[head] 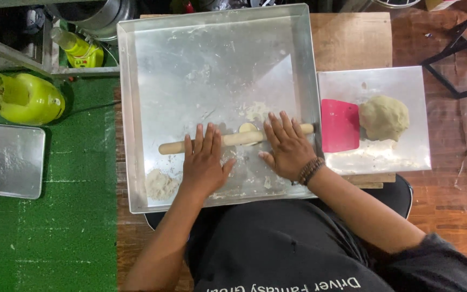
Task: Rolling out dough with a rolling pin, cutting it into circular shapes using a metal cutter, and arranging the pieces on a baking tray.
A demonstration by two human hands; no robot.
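A wooden rolling pin [233, 139] lies across a large metal tray [141, 81]. My left hand [204, 159] and my right hand [285, 146] rest flat on the pin, fingers spread, palms down. Under the pin, between my hands, sits a small flattened piece of dough [247, 128]. A little heap of flour [160, 184] lies in the tray's near left corner. My right wrist wears a beaded bracelet [310, 170].
To the right, a smaller metal tray [406, 81] holds a big dough ball [384, 117] and a pink scraper [340, 125]. On the left lie green turf [71, 227], another tray [12, 157] with dough, and a yellow-green container [25, 97].
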